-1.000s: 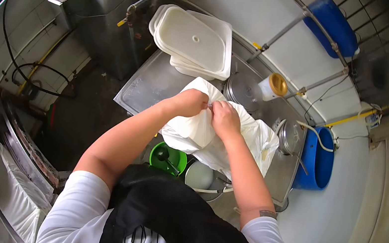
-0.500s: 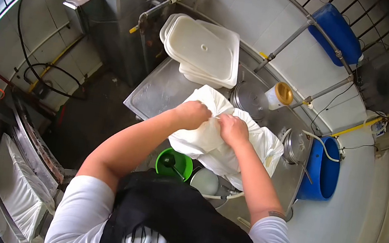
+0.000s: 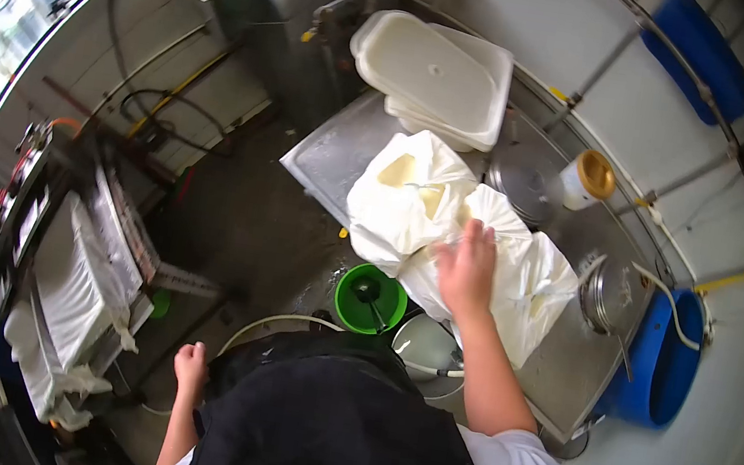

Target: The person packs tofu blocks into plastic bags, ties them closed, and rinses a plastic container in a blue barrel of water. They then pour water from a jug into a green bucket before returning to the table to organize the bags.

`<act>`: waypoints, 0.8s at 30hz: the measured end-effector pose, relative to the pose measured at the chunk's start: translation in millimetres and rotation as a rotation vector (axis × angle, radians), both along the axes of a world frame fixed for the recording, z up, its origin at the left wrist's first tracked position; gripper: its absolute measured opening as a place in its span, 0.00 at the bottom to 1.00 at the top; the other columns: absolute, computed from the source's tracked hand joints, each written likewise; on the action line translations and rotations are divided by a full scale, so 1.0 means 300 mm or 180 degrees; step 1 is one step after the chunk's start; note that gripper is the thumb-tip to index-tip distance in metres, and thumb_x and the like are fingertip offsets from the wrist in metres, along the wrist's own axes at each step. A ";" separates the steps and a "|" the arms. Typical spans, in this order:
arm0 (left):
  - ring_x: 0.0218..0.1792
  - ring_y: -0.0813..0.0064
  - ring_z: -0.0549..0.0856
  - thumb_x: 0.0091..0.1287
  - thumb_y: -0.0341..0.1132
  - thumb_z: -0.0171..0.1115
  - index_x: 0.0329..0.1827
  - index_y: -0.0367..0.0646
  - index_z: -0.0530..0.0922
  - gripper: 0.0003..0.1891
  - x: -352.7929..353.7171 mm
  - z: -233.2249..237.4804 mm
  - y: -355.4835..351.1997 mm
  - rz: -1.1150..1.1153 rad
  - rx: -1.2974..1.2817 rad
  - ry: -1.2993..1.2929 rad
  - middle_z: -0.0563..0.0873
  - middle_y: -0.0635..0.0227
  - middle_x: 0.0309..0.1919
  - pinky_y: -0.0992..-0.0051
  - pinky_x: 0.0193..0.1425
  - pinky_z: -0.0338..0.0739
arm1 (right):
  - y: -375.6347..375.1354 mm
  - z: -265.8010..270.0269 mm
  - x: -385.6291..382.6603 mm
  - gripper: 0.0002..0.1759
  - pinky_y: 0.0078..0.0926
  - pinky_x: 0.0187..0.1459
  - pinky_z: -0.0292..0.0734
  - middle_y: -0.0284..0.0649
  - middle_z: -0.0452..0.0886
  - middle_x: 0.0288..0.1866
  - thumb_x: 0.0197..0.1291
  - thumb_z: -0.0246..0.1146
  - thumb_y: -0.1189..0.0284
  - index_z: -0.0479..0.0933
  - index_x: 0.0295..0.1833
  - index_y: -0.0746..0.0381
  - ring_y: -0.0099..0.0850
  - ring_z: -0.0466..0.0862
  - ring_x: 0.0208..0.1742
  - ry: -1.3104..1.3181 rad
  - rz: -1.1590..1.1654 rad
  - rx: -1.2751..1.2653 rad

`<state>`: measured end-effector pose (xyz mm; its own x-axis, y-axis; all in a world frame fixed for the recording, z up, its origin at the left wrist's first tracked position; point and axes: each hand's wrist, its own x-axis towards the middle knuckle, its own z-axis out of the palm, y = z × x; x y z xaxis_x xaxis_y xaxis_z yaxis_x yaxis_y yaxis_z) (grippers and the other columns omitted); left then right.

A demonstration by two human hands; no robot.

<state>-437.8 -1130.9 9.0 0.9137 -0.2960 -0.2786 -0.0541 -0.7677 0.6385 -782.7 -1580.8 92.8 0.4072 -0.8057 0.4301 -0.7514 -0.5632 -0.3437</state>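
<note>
A white cloth [image 3: 523, 284] lies bunched in folds across the metal table. At its left part the folds gape, and a smooth pale-yellow mass [image 3: 397, 172] shows inside. My right hand [image 3: 468, 268] is over the middle of the cloth, fingers stretched out and holding nothing. Down by my left side, away from the table, my left hand [image 3: 191, 363] has its fingers curled in, with nothing showing in it. A green bucket [image 3: 346, 313] with a dark ladle [image 3: 369, 292] in it stands below the table's near edge.
White plastic trays [image 3: 435, 69] are stacked on the metal table [image 3: 331, 154]. Behind the cloth are a round metal lid [image 3: 524, 178] and a tub with a yellow lid [image 3: 583, 182]. A blue barrel [image 3: 674, 364] stands right; a cloth-draped rack [image 3: 79, 295] stands left.
Both hands have let go of the gathered cloth, which now gapes at the left. My left hand has dropped to my side; my right has opened above the cloth. The view has shifted.
</note>
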 end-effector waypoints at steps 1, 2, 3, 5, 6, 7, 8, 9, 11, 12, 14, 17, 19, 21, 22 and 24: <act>0.19 0.72 0.79 0.72 0.43 0.61 0.26 0.33 0.77 0.21 -0.076 0.035 0.050 0.0039 0.0111 0.0196 0.78 0.63 0.16 0.64 0.28 0.76 | 0.018 -0.034 0.077 0.33 0.56 0.76 0.61 0.57 0.71 0.76 0.76 0.59 0.57 0.68 0.76 0.67 0.59 0.68 0.77 0.0703 0.0106 -0.0060; 0.22 0.67 0.82 0.72 0.43 0.62 0.30 0.33 0.81 0.19 -0.115 0.014 0.096 -0.0166 0.0162 -0.0029 0.81 0.59 0.18 0.64 0.31 0.78 | 0.041 -0.009 0.147 0.33 0.56 0.76 0.61 0.57 0.71 0.76 0.76 0.59 0.57 0.68 0.76 0.67 0.59 0.68 0.77 0.0683 0.0272 -0.0103; 0.26 0.62 0.84 0.72 0.42 0.63 0.34 0.34 0.83 0.17 -0.117 -0.066 0.157 -0.0241 0.0219 -0.0045 0.84 0.54 0.23 0.63 0.36 0.79 | 0.056 0.035 0.222 0.35 0.63 0.75 0.59 0.58 0.68 0.78 0.76 0.57 0.53 0.66 0.77 0.67 0.62 0.66 0.78 0.0549 0.0739 0.0080; 0.30 0.59 0.86 0.72 0.42 0.64 0.36 0.34 0.83 0.16 -0.206 0.109 0.101 -0.0442 -0.0024 -0.0335 0.85 0.51 0.26 0.61 0.39 0.79 | 0.111 0.155 0.350 0.37 0.69 0.74 0.57 0.58 0.66 0.80 0.76 0.55 0.50 0.65 0.78 0.66 0.66 0.63 0.79 0.0428 0.1472 0.0178; 0.32 0.58 0.86 0.72 0.41 0.64 0.37 0.34 0.84 0.15 -0.226 0.173 0.091 -0.0488 -0.0150 -0.0346 0.86 0.50 0.29 0.60 0.40 0.79 | 0.149 0.237 0.406 0.36 0.67 0.74 0.58 0.57 0.67 0.79 0.76 0.56 0.51 0.66 0.77 0.65 0.65 0.64 0.78 0.0072 0.1809 -0.0121; 0.34 0.56 0.87 0.72 0.40 0.63 0.38 0.34 0.84 0.15 -0.239 0.227 0.096 -0.0517 -0.0276 -0.0372 0.87 0.50 0.31 0.60 0.42 0.80 | 0.194 0.311 0.469 0.35 0.65 0.74 0.59 0.57 0.68 0.78 0.76 0.57 0.52 0.67 0.77 0.65 0.65 0.65 0.78 -0.0307 0.2167 -0.0396; 0.37 0.53 0.87 0.72 0.40 0.63 0.38 0.34 0.84 0.15 -0.249 0.279 0.107 -0.0504 -0.0379 -0.0432 0.87 0.49 0.33 0.59 0.44 0.80 | 0.247 0.358 0.520 0.32 0.59 0.73 0.64 0.57 0.70 0.77 0.75 0.60 0.55 0.71 0.74 0.65 0.65 0.67 0.77 -0.0613 0.2516 -0.0328; 0.40 0.51 0.87 0.72 0.40 0.63 0.39 0.34 0.84 0.14 -0.255 0.316 0.134 -0.0489 -0.0472 -0.0494 0.87 0.49 0.35 0.58 0.46 0.80 | 0.317 0.397 0.570 0.27 0.52 0.70 0.71 0.57 0.77 0.70 0.72 0.65 0.59 0.76 0.68 0.66 0.62 0.74 0.71 -0.0894 0.2777 -0.0239; 0.40 0.53 0.88 0.72 0.39 0.64 0.41 0.36 0.85 0.13 -0.260 0.340 0.236 -0.0481 -0.0458 -0.0681 0.88 0.50 0.36 0.61 0.46 0.81 | 0.447 0.390 0.658 0.23 0.48 0.63 0.77 0.55 0.83 0.62 0.69 0.67 0.63 0.78 0.63 0.67 0.55 0.82 0.62 -0.0788 0.3374 0.0183; 0.42 0.51 0.87 0.71 0.40 0.64 0.41 0.36 0.85 0.13 -0.274 0.356 0.300 -0.0396 -0.0448 -0.0648 0.88 0.50 0.37 0.60 0.48 0.81 | 0.535 0.371 0.694 0.22 0.46 0.61 0.79 0.54 0.84 0.59 0.68 0.68 0.65 0.79 0.61 0.67 0.53 0.84 0.59 -0.0602 0.3609 0.0451; 0.43 0.51 0.87 0.71 0.40 0.63 0.41 0.36 0.85 0.13 -0.314 0.341 0.476 -0.0028 -0.0468 -0.0704 0.88 0.50 0.37 0.60 0.49 0.80 | 0.718 0.310 0.741 0.21 0.45 0.58 0.82 0.52 0.85 0.56 0.67 0.68 0.65 0.80 0.60 0.64 0.50 0.86 0.56 0.0034 0.4040 0.0653; 0.46 0.49 0.86 0.70 0.41 0.64 0.42 0.36 0.85 0.14 -0.409 0.241 0.784 0.0445 -0.0357 -0.0636 0.87 0.50 0.40 0.57 0.52 0.80 | 1.054 0.239 0.776 0.21 0.45 0.58 0.82 0.50 0.86 0.56 0.68 0.66 0.62 0.80 0.61 0.62 0.50 0.85 0.57 0.2021 0.4884 0.0489; 0.49 0.48 0.85 0.68 0.42 0.65 0.44 0.37 0.85 0.15 -0.514 0.142 0.998 0.0821 0.0259 -0.1261 0.87 0.48 0.45 0.56 0.57 0.80 | 1.277 0.164 0.796 0.22 0.45 0.60 0.81 0.48 0.86 0.57 0.69 0.64 0.59 0.80 0.61 0.62 0.50 0.85 0.58 0.2589 0.5597 0.0775; 0.51 0.47 0.85 0.68 0.40 0.64 0.45 0.38 0.85 0.14 -0.611 0.043 1.205 0.1169 0.0203 -0.1133 0.86 0.48 0.46 0.56 0.58 0.79 | 1.473 0.101 0.835 0.23 0.45 0.61 0.80 0.48 0.86 0.57 0.69 0.65 0.60 0.79 0.61 0.63 0.50 0.84 0.59 0.2651 0.5952 0.1272; 0.52 0.46 0.84 0.67 0.39 0.63 0.46 0.38 0.85 0.13 -0.652 0.002 1.302 0.1389 0.0157 -0.0974 0.86 0.47 0.48 0.56 0.60 0.79 | 1.568 0.094 0.877 0.24 0.45 0.62 0.79 0.49 0.86 0.58 0.69 0.64 0.59 0.78 0.63 0.63 0.50 0.84 0.61 0.2741 0.6100 0.1268; 0.52 0.47 0.85 0.69 0.39 0.62 0.47 0.39 0.85 0.13 -0.711 -0.061 1.483 0.1601 0.0205 -0.0572 0.87 0.49 0.47 0.56 0.60 0.80 | 1.742 0.146 0.969 0.24 0.45 0.61 0.80 0.50 0.85 0.58 0.69 0.64 0.59 0.78 0.63 0.62 0.50 0.84 0.60 0.2868 0.6130 0.0892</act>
